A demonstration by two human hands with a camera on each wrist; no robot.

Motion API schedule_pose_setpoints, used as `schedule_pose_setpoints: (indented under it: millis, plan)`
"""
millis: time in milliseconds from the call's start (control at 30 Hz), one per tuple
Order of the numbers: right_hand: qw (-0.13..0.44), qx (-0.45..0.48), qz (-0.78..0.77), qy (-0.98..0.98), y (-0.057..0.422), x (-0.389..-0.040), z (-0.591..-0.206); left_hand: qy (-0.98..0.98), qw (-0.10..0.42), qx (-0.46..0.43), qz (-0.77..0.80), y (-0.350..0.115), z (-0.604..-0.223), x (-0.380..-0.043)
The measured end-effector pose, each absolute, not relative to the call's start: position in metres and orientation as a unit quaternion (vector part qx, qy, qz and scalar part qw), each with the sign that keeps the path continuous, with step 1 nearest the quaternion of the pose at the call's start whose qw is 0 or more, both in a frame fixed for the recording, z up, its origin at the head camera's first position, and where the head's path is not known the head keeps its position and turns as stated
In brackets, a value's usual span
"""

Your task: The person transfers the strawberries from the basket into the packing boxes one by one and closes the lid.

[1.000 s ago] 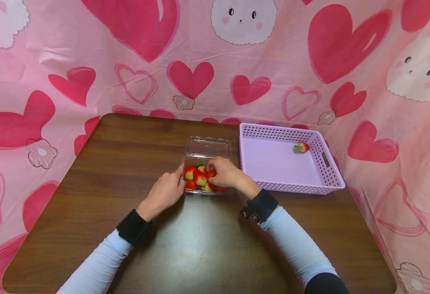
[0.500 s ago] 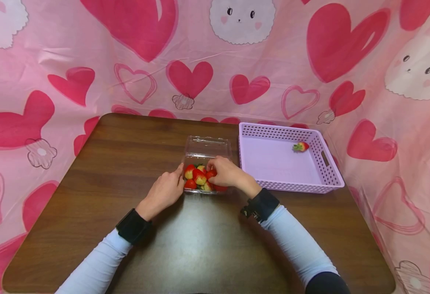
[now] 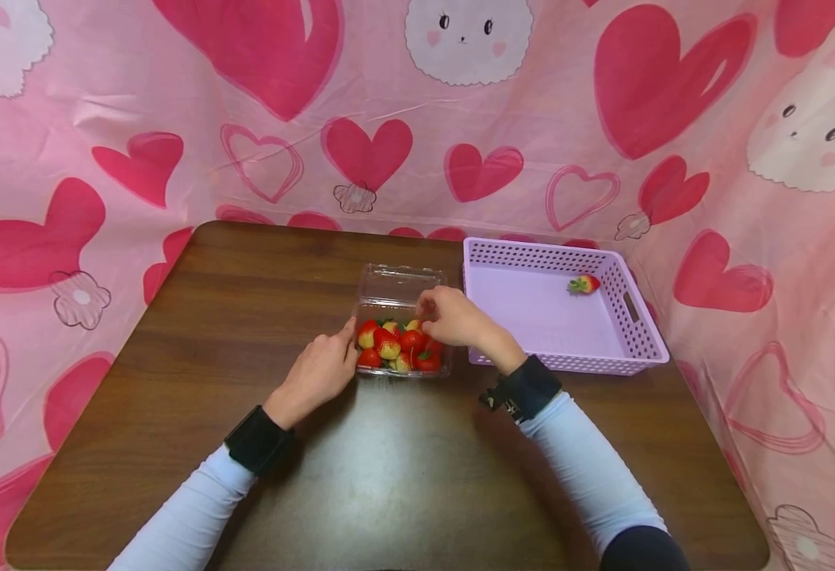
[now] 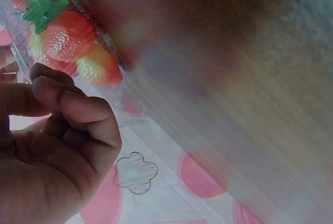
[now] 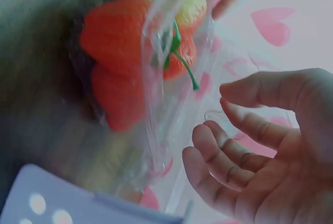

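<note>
A clear plastic clamshell container [image 3: 401,376] with its lid [image 3: 403,283] folded back stands on the table, filled with several red and yellow strawberries [image 3: 387,343]. My left hand [image 3: 323,369] holds the container at its left side; in the left wrist view its curled fingers [image 4: 86,110] meet near the wall. Over the container's right back corner hovers my right hand [image 3: 456,319]. The right wrist view shows its thumb and index fingertip close together with nothing visible between them, the other fingers loosely bent. A green stem [image 5: 186,70] pokes up among the berries there.
A lilac perforated basket [image 3: 541,317] stands right of the container, close beside my right hand. Inside it, near the right wall, lies a single strawberry [image 3: 587,284]. The brown wooden table [image 3: 246,277] is backed by a pink heart-patterned curtain [image 3: 388,79].
My right hand has come up off the strawberries and shifted back and right, uncovering more red berries at the container's right side. The left hand stays in place.
</note>
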State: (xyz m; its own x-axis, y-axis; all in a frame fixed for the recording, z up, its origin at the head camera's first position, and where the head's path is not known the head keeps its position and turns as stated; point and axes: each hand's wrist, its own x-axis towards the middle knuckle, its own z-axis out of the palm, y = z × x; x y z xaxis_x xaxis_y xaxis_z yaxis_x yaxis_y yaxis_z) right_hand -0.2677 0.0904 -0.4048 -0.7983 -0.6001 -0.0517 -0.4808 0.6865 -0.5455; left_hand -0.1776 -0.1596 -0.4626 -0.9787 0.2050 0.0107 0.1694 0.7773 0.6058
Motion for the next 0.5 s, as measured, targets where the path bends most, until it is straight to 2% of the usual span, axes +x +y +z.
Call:
schedule_pose_setpoints:
  millis: [333,500]
  plan:
    - [0.089,-0.262,-0.274,0.921,0.113,-0.28,-0.387,0.942,0.036,0.098,0.32,-0.16,-0.462,-0.177]
    - [0.055,-0.25,-0.269,0.929,0.127,-0.287,-0.379,0.942,0.038,0.097,0.319,-0.159,-0.462,-0.177]
